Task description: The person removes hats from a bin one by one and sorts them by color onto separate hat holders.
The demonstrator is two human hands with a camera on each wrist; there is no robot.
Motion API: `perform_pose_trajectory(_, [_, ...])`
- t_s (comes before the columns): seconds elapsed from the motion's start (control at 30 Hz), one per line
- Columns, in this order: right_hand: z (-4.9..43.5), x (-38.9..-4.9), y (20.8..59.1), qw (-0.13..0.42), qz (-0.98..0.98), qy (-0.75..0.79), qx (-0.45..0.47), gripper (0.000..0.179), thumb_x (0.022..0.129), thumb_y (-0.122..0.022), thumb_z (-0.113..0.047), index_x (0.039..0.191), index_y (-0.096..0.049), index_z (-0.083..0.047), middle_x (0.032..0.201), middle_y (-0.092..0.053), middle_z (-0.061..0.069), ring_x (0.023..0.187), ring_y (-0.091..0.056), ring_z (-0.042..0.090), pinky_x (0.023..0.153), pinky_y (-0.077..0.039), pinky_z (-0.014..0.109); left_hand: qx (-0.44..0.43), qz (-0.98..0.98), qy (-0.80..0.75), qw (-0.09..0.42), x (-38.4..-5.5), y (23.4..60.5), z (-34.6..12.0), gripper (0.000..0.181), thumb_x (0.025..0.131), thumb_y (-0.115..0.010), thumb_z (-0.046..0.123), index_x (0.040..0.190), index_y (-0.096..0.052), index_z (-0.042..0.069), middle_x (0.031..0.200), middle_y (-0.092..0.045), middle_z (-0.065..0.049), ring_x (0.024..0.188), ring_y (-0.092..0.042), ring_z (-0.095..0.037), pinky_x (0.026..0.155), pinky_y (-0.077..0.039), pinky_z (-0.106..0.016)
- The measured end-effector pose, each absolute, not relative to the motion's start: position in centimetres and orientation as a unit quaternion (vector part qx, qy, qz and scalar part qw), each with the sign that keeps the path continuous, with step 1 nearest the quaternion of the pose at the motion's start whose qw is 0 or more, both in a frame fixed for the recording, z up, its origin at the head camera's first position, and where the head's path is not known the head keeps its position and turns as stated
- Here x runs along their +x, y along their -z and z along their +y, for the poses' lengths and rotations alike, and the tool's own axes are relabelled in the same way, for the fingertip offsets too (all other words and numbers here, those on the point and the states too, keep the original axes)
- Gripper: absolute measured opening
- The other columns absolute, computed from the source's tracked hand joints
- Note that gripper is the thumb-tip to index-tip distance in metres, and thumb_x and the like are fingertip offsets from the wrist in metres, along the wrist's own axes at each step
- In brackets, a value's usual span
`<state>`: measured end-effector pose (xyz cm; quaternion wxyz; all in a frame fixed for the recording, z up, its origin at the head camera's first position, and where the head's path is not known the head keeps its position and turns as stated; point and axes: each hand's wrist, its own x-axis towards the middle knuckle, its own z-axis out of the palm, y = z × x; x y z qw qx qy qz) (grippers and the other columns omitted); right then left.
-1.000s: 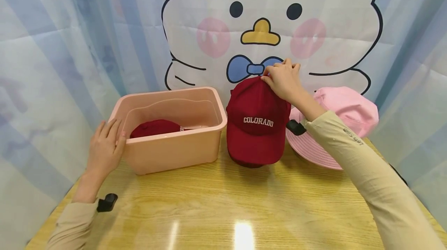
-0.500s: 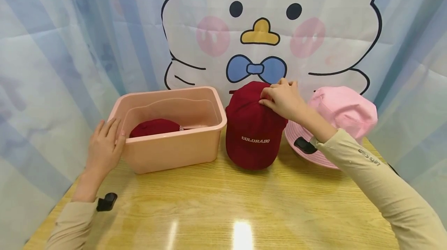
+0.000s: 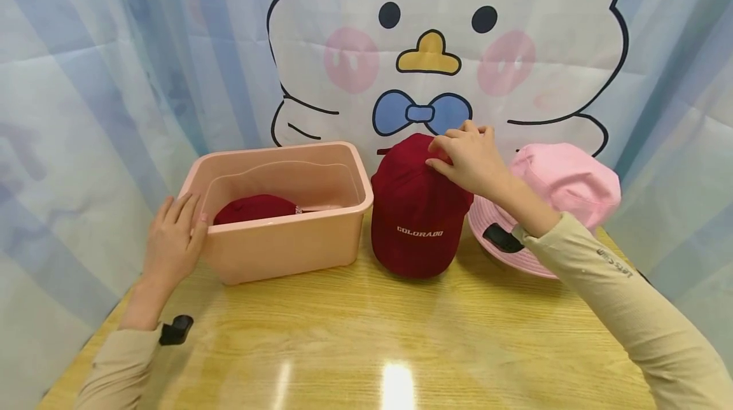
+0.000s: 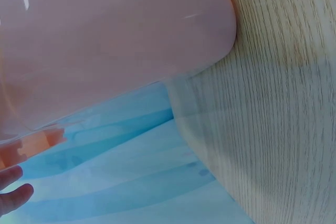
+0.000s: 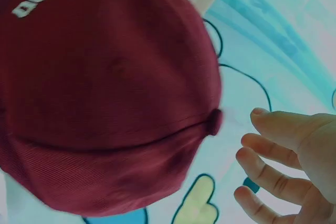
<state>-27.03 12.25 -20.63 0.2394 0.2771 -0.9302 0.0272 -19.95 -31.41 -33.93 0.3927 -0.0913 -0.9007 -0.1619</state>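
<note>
A dark red baseball cap (image 3: 418, 206) with white "COLORADO" lettering sits brim forward on the table, right of a peach plastic bin (image 3: 286, 249). Just above the cap's crown is my right hand (image 3: 466, 162); in the right wrist view its loosely bent fingers (image 5: 270, 171) are apart from the cap's top button (image 5: 214, 122). My left hand (image 3: 172, 244) rests on the bin's left rim with its fingers fairly straight. Inside the bin lies another dark red cap (image 3: 256, 208), partly hidden by the front wall.
A pink bucket hat (image 3: 567, 181) sits at the right, its brim partly behind my right wrist. The wooden table (image 3: 321, 333) extends in front. A printed curtain (image 3: 321, 15) hangs close behind the bin and hats.
The red cap has come down and tilted, its brim settling on the table. My right hand has lowered with it and let go. The left hand has stayed on the bin.
</note>
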Motion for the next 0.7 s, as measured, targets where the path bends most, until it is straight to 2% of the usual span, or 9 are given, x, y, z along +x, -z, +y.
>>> perform_pose_trajectory(0.17, [9.9,-27.0,19.5,0.209,-0.932,-0.025,0.296,0.021,0.085,-0.058,-0.03,0.096,-0.065,-0.014,0.092,-0.062,0.007,0.089,-0.043,0.027,0.078,-0.031,0.049,-0.092,-0.9,0.161,0.394,-19.8,33.9,-31.7,0.041,0.091,-0.041,0.019,0.121,-0.049,-0.008,0.123,-0.049,-0.029,0.118,-0.038,-0.047,0.104,-0.026,-0.053])
perform_pose_trajectory(0.33, [6.1,-27.4,19.0,0.171,-0.93,-0.028,0.323,0.019,0.085,-0.058,-0.029,0.097,-0.066,-0.016,0.089,-0.061,0.005,0.089,-0.043,0.024,0.077,-0.032,0.047,-0.087,-0.899,0.16,0.398,-19.6,33.9,-31.8,0.042,0.092,-0.04,0.022,0.121,-0.049,-0.007,0.123,-0.049,-0.028,0.118,-0.037,-0.047,0.098,-0.029,-0.059])
perform_pose_trajectory(0.47, [2.6,-28.0,19.2,0.134,-0.928,-0.022,0.348,0.019,0.086,-0.057,-0.029,0.098,-0.066,-0.018,0.095,-0.062,0.003,0.095,-0.043,0.023,0.082,-0.033,0.047,-0.088,-0.898,0.158,0.402,-19.6,33.9,-31.8,0.044,0.093,-0.038,0.026,0.121,-0.049,-0.007,0.122,-0.049,-0.028,0.118,-0.037,-0.048,0.096,-0.03,-0.06])
perform_pose_trajectory(0.7, [-4.0,-29.4,20.9,0.091,-0.911,0.027,0.402,0.022,0.088,-0.053,-0.031,0.105,-0.063,-0.022,0.11,-0.061,-0.001,0.105,-0.045,0.022,0.09,-0.033,0.048,-0.096,-0.899,0.152,0.4,-19.8,34.0,-31.5,0.047,0.094,-0.035,0.029,0.123,-0.049,-0.005,0.124,-0.049,-0.025,0.12,-0.036,-0.046,0.1,-0.029,-0.056])
